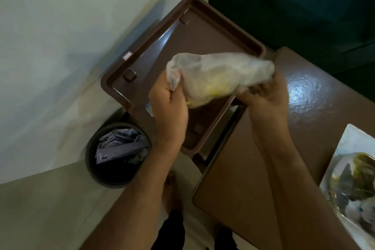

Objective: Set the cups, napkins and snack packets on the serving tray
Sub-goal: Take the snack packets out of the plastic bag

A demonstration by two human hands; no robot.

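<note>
A brown serving tray (194, 32) lies tilted on a stand, with nothing on its bare surface. Above its near right part I hold a clear plastic snack packet (219, 75) with yellowish contents, blurred by motion. My left hand (168, 103) grips the packet's left end. My right hand (265, 97) grips its right end from below. No cups or napkins are in view.
A brown glossy table (304, 107) stands to the right, bearing a white plate (349, 142) with wrapped items at the right edge. A dark waste bin (117, 154) full of paper sits on the floor at lower left. A white wall lies to the left, a dark green surface at upper right.
</note>
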